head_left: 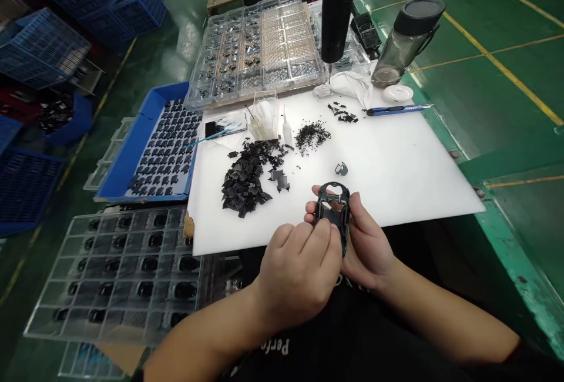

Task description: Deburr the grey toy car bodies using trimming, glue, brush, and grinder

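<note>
A black plastic frame part point(333, 201) with a round opening at its top is held over the near edge of the white work board point(396, 158). My right hand point(368, 241) grips it from beneath and behind. My left hand point(297, 267) is closed, its fingertips pinching the part's lower left side. A pile of small black plastic pieces point(249, 176) lies on the board to the left of my hands. One small grey piece point(341, 168) rests just beyond the held part.
A heap of tiny black screws point(312, 135) lies further back. A hanging black screwdriver point(337, 12) points down at the back. Clear compartment trays point(259, 47) stand behind, another clear tray point(118, 270) and a blue tray point(127, 153) at left. A dark bottle point(408, 38) and blue knife point(396, 110) lie right.
</note>
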{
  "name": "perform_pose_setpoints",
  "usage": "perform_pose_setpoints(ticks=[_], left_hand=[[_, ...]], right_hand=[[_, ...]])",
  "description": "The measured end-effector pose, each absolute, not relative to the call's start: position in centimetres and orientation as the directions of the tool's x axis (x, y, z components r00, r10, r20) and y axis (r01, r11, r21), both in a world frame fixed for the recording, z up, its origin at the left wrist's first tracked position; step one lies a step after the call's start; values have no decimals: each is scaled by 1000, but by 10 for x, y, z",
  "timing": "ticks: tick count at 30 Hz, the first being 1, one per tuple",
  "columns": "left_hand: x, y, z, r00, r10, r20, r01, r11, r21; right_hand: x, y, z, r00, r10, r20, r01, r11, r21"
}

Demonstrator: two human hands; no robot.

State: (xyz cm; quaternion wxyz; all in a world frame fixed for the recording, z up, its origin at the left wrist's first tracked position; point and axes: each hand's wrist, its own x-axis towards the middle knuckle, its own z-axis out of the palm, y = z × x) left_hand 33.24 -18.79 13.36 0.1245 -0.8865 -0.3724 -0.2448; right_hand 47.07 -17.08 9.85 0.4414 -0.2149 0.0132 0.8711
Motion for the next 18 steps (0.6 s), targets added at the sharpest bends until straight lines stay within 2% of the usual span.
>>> perform_pose_setpoints(ticks=[9,18], left_hand=[[338,-188,136,645,643,412,723,-688,-58],[337,-188,137,647,660,382,710,-704,13]], right_hand=[[472,-173,97,-510,753,-415,-751,-625,-211],[472,-175,95,-549,771,-322,-757,-622,-200]])
